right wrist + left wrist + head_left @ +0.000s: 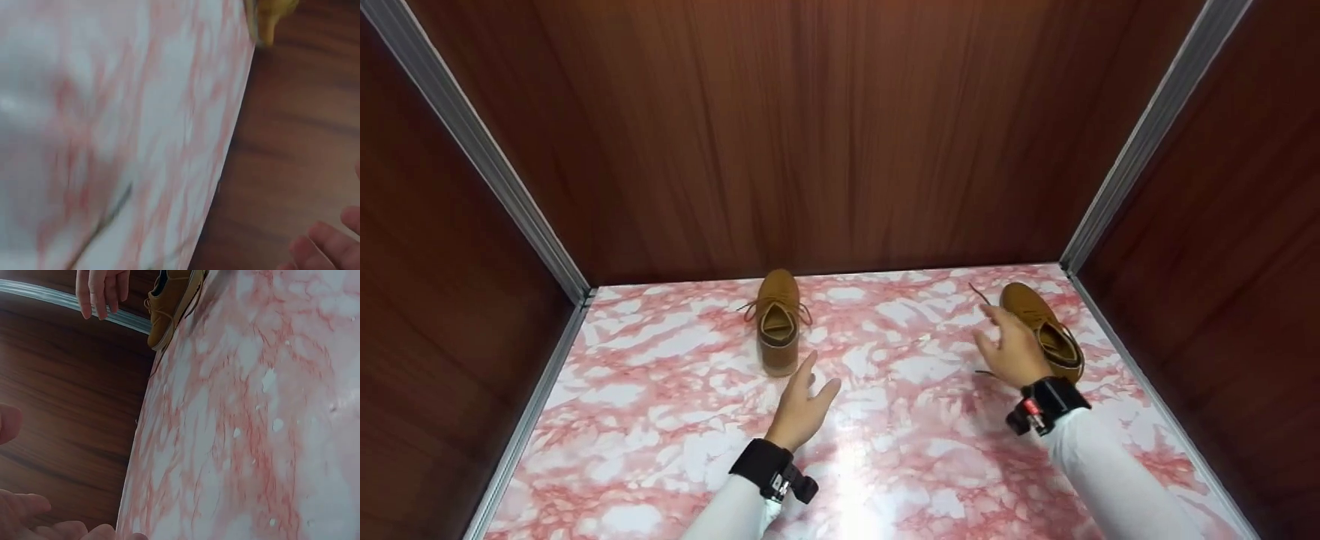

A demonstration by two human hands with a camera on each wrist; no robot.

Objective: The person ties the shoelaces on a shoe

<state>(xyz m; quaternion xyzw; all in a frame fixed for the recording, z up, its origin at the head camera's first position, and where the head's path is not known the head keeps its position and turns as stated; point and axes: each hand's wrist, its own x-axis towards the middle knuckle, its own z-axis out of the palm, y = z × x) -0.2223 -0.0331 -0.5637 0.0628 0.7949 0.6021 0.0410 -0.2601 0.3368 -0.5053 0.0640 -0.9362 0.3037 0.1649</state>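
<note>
Two tan lace-up shoes stand on the marbled tabletop, toes toward the back wall. The left shoe (778,351) has its lace tied in a bow. On the right shoe (1024,301), which is angled, loose lace ends stick out to the left; one lace end (101,226) shows blurred in the right wrist view. My left hand (801,411) hovers behind the left shoe's heel, fingers spread and holding nothing. Beside the right shoe is my right hand (1011,352), fingers extended, covering part of it; whether they touch cannot be told. Its fingers (323,247) hold nothing in the right wrist view.
The pink-and-white marbled tabletop (660,420) is bounded by a dark wood back wall (825,150) and similar side walls. Metal strips (1140,142) run along the corners and side edges. Both wrists wear black camera straps (1054,397).
</note>
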